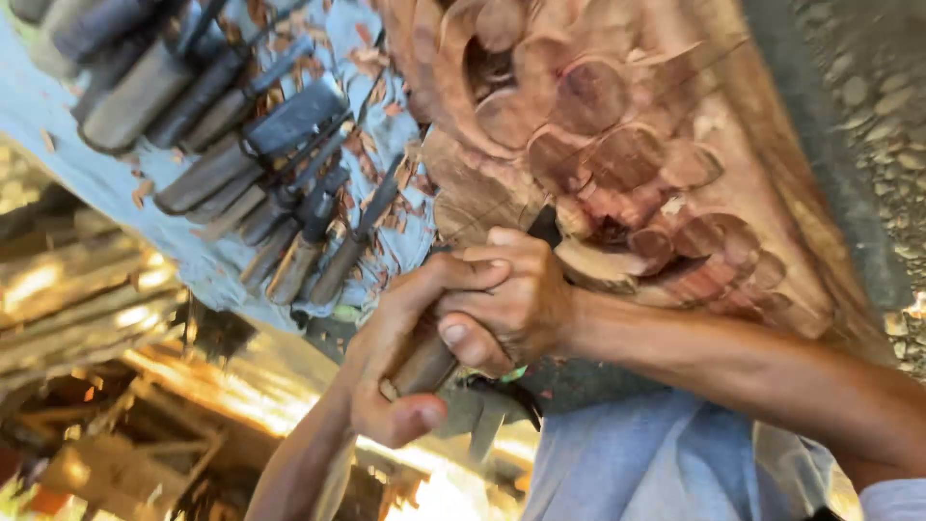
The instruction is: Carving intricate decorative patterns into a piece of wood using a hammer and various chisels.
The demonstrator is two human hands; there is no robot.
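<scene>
Gripping is shared by both hands on one wooden-handled carving chisel (424,365). The left hand (400,352) is wrapped around the brown handle low down, thumb pointed out toward the camera, fingers curled fully closed. The right hand (506,299) is closed over the upper part of the same tool, just above and touching the left hand, knuckles facing the carving. The dark metal blade (545,227) is seen only as a short stub past the right hand; its tip is pressed into the reddish-brown carved wooden panel with rounded scale-like relief (617,145). The exact contact point is hidden by the fingers.

Fresh pale cuts are visible on the panel beside the blade. A row of spare wood-handled chisels and gouges (251,164) is laid out left of the panel on a light blue cloth (87,183), well apart from the hands. Reddish wood chips (371,63) are scattered over the cloth and between the tools. A grey-blue garment (656,463) is seen below the right forearm. The background at lower left is blurred; nothing can be told there.
</scene>
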